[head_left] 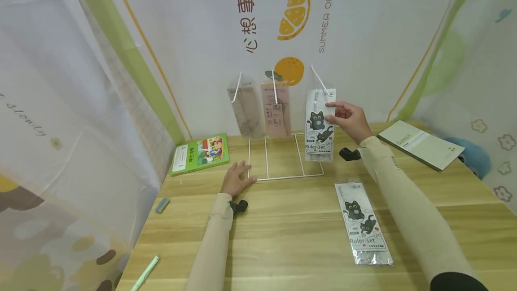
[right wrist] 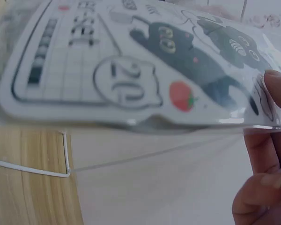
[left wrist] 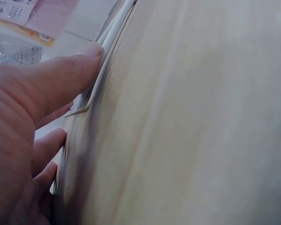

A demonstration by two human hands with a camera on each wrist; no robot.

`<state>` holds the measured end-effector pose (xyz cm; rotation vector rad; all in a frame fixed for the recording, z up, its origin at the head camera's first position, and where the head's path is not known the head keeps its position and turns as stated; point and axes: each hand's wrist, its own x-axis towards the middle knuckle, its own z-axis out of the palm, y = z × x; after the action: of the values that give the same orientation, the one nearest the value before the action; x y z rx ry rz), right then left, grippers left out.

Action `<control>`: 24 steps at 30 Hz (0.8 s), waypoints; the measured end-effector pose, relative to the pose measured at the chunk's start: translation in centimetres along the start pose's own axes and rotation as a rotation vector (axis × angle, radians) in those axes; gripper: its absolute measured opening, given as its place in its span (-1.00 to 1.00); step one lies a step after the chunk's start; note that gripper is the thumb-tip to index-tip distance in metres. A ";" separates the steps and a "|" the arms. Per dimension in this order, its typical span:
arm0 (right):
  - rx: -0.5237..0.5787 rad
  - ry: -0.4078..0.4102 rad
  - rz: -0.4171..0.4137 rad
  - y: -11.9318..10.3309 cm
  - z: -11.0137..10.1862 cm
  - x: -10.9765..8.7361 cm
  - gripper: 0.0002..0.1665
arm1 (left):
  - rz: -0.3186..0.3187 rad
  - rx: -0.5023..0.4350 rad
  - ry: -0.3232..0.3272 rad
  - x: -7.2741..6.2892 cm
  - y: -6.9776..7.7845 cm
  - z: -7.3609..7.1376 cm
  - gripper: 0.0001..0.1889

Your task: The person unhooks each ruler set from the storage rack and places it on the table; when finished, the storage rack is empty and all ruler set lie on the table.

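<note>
In the head view a white wire rack [head_left: 286,178] stands on the table, its prongs rising at the back. A white cat-print ruler-set packet [head_left: 319,134] is at the right prong, and my right hand [head_left: 350,119] pinches its right edge between thumb and fingers. The right wrist view shows this clear-sleeved packet [right wrist: 126,79] close up, thumb [right wrist: 278,89] on its face. My left hand [head_left: 235,179] rests at the rack's front left corner, with the thumb [left wrist: 70,75] against the white wire. A pink packet [head_left: 276,113] and a greyish packet [head_left: 247,111] hang from the other prongs.
Another cat-print ruler-set packet [head_left: 363,223] lies flat at the front right. A green book [head_left: 202,152] lies left of the rack, a pale notebook [head_left: 420,145] at the right beside a blue object [head_left: 476,156]. An eraser-like block [head_left: 162,205] and a light-green pen [head_left: 146,273] lie near the left edge.
</note>
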<state>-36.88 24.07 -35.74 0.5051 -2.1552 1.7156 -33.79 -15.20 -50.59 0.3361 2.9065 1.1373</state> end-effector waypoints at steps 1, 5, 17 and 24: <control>0.008 -0.011 -0.011 0.1 -0.1 -0.3 -0.54 | -0.001 -0.002 -0.002 -0.1 0.0 0.0 -0.41; 0.061 -0.053 -0.061 0.8 -0.6 -1.5 -0.49 | 0.005 -0.008 0.000 -0.2 0.0 0.1 -0.41; 0.247 -0.137 -0.068 -1.6 -2.4 -5.9 -0.45 | 0.026 -0.024 0.021 -0.3 0.2 -0.1 -0.41; 0.292 -0.095 -0.109 -3.9 -2.9 -7.6 -0.44 | 0.027 -0.010 0.020 -0.3 0.2 0.1 -0.41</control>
<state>-28.19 26.56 -35.35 0.7803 -1.9054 1.9911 -33.43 -15.07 -50.61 0.3673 2.9210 1.1649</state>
